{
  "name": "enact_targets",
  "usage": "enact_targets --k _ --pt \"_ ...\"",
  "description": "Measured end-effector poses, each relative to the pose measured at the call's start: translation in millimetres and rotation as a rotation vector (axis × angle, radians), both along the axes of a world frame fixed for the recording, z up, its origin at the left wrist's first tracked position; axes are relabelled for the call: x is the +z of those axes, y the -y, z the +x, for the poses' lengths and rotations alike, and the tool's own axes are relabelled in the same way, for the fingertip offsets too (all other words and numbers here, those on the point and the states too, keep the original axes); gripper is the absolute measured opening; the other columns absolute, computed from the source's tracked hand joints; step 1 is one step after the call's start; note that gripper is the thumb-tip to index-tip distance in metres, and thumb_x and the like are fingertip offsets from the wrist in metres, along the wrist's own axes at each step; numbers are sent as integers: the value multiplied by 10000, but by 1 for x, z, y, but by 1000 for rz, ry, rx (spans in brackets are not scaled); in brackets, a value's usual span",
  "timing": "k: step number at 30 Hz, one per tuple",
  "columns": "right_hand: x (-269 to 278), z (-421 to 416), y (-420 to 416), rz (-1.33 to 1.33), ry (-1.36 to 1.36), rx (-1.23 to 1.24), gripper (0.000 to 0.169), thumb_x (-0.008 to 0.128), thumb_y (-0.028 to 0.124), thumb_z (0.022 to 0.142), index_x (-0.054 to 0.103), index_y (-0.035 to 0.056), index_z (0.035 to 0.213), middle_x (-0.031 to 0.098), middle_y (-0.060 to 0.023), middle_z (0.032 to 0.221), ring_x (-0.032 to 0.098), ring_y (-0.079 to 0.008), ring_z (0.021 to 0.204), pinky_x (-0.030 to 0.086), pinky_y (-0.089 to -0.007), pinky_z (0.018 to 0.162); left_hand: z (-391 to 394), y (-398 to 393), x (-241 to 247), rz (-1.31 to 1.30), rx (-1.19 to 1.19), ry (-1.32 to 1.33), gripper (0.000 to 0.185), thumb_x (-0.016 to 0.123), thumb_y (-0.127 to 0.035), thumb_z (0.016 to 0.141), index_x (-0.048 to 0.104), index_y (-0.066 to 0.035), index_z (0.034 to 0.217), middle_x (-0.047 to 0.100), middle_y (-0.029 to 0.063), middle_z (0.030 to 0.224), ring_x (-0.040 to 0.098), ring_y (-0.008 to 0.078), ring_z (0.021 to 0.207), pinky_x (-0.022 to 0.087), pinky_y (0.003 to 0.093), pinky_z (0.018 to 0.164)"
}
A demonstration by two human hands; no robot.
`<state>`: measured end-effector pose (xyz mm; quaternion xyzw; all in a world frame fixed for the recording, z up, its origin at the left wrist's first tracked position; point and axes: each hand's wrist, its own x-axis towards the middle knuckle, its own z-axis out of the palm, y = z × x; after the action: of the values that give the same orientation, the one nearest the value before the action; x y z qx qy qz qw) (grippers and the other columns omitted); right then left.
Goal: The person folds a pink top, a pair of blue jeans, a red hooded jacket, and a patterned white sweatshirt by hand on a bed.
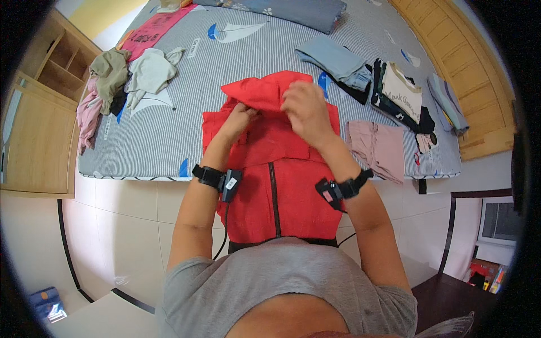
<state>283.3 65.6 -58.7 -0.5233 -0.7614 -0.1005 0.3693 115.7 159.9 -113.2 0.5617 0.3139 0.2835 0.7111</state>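
Note:
A red zip-front jacket lies partly on the bed's near edge and hangs down toward my lap. Its dark zipper runs down the lower half, and the top part, which looks like a hood, is folded up at the far end. My left hand grips the cloth at the left under this folded part, some fingertips hidden by it. Over its right side is my right hand, fingers curved against the red cloth and slightly blurred; whether they pinch it is unclear. Both wrists wear black straps with small cabled devices.
Folded light-blue jeans, a stack of folded shirts and pink folded cloth lie to the right on the striped bed sheet. Crumpled clothes, including a white one, lie left. A rolled grey quilt is at the back.

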Motion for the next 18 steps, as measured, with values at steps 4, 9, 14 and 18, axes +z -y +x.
enact_targets --k 4,9,14,18 --pt "-38 -14 44 -156 -45 74 81 562 38 626 526 58 696 519 -77 924 474 -256 961 359 -391 836 -23 11 -7 -614 7 462 323 434 -236 833 506 -52 1089 542 83 1072 526 241 942 404 400 850" --pt "-41 -17 58 -114 -65 65 134 614 3 578 539 43 682 520 -91 956 493 -275 935 390 -385 800 -43 37 13 -661 176 461 161 524 -264 795 551 -109 760 513 19 703 496 179 687 403 397 793" --pt "-40 -18 69 -364 26 101 83 616 86 626 555 57 675 524 -83 935 494 -262 910 392 -367 771 -43 32 -22 -181 390 20 165 572 -51 779 519 -40 935 466 -31 668 450 67 573 402 230 568" --pt "-17 -21 60 -464 -37 19 169 617 220 675 590 94 786 512 -93 1006 456 -271 988 374 -395 805 -48 33 -32 -21 503 -72 325 573 -7 764 490 15 1078 460 -38 657 435 48 562 372 191 488"
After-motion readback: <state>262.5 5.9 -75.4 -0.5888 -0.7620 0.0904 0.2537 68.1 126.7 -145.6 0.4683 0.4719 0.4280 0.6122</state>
